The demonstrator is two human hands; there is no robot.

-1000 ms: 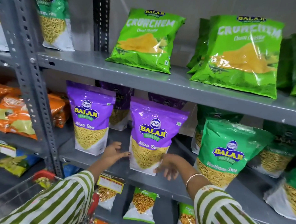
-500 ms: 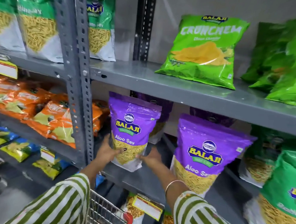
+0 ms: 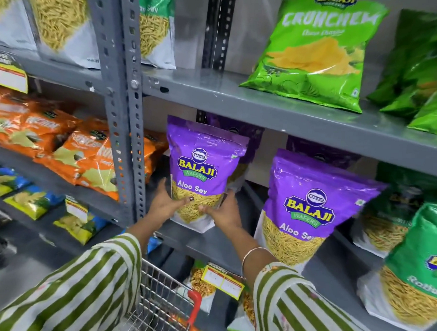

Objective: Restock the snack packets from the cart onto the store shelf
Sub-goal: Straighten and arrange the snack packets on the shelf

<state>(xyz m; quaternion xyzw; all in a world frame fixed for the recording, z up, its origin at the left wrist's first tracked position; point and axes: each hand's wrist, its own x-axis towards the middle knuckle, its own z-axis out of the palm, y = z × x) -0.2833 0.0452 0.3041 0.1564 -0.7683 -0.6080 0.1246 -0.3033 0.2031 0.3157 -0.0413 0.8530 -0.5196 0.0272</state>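
Note:
A purple Aloo Sev packet stands upright at the left end of the grey middle shelf. My left hand grips its lower left side with the thumb across the front. My right hand holds its lower right corner. A second purple Aloo Sev packet stands to the right, apart from my hands. More purple packets sit behind both. The wire cart with a red handle is below my arms; its contents are hidden.
A perforated grey upright post rises just left of the held packet. Green Crunchem bags lie on the shelf above, green sev packets at the right, orange bags in the left bay. Price tags hang from shelf edges.
Both hands left the right-hand purple packet and moved left onto the left-hand one, closing around its base. My view swung left and closer to the shelf.

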